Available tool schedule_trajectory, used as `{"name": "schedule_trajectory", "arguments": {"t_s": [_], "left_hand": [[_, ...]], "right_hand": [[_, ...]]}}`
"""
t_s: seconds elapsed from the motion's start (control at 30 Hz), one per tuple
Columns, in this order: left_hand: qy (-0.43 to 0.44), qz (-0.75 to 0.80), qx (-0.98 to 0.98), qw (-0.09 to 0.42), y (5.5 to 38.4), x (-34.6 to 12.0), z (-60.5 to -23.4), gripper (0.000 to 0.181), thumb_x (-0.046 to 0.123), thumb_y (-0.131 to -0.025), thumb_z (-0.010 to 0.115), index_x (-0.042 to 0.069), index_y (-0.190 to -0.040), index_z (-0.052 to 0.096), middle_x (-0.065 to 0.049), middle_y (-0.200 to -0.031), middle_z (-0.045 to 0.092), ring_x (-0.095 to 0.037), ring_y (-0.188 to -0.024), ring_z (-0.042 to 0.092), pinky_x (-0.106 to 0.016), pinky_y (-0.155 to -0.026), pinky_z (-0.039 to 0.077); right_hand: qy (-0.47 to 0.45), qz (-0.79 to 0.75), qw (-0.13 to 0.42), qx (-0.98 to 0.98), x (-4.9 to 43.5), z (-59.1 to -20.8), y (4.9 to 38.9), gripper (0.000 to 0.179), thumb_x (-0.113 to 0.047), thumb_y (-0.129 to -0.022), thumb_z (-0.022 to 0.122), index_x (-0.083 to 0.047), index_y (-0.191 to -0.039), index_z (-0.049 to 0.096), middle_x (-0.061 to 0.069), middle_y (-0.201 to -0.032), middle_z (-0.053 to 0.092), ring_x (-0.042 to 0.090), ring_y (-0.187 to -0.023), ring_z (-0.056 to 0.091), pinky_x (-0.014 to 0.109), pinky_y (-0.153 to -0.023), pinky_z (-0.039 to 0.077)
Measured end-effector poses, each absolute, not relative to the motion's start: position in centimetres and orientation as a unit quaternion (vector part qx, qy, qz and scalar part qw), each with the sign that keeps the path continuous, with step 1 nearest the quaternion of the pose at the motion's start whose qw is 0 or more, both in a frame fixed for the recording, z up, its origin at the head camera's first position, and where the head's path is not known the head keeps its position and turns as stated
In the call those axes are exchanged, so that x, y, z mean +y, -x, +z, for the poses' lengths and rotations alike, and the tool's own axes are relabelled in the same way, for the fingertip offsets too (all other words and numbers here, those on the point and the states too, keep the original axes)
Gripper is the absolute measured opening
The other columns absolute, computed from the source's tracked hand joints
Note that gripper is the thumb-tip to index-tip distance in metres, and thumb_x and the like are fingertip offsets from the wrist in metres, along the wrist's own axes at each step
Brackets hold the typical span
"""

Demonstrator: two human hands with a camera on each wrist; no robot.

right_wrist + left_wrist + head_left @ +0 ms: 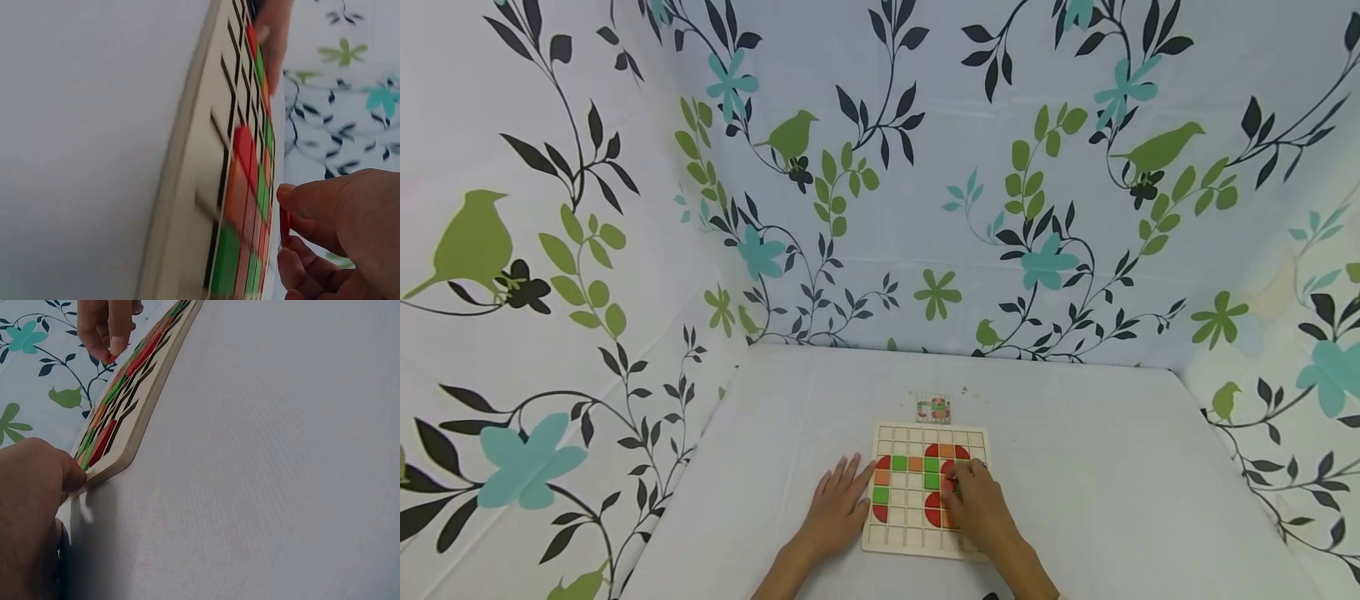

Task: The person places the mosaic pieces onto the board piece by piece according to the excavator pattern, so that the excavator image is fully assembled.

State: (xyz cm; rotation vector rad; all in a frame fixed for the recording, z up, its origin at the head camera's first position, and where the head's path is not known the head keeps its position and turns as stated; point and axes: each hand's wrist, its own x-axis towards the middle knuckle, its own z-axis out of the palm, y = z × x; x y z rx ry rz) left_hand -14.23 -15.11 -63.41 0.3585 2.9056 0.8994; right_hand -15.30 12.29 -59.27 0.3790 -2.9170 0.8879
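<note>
A pale wooden grid board (916,551) lies on the white table, its cells partly filled with flat red, orange and green tiles. Along its left edge rests my left hand (837,512), fingers spread, with the thumb touching the rim in the left wrist view. Over the board's right side is my right hand (985,510), covering some cells. It pinches a small red tile (285,226) between thumb and fingertips, seen edge-on in the right wrist view. Red rounded tiles (933,509) and green tiles (881,495) sit in the grid.
Just behind the board lies a small card (933,408) with a coloured grid pattern. The white table (1112,467) spreads out on both sides. Cloth (880,208) printed with leaves and birds hangs around it. A small dark object (991,597) shows at the bottom edge.
</note>
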Motion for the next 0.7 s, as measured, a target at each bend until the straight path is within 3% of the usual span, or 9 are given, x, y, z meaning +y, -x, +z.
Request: {"name": "schedule_trajectory", "arguments": {"t_s": [0.3,0.7], "left_hand": [[-0.123,0.285,0.95,0.034,14.2,-15.1,-63.6,0.056,0.027,-0.109,0.05,0.018,-0.164,0.041,-0.016,-0.173,0.029,-0.042,-0.161,0.02,-0.068,-0.127,0.016],[-0.125,0.29,0.948,0.031,14.2,-15.0,-63.2,0.057,0.027,-0.108,0.052,0.017,-0.163,0.041,-0.017,-0.172,0.03,-0.044,-0.16,0.021,-0.07,-0.125,0.016]], "right_hand": [[-0.193,0.275,-0.003,-0.942,6.9,-60.3,14.0,0.021,-0.022,-0.091,0.084,-0.015,-0.108,0.072,-0.005,-0.099,0.06,0.009,-0.084,0.05,0.029,-0.074,0.052],[-0.212,0.265,-0.016,-0.94,6.2,-60.6,13.4,0.023,-0.025,-0.091,0.085,-0.017,-0.11,0.076,-0.007,-0.101,0.06,0.007,-0.086,0.049,0.03,-0.078,0.051]]}}
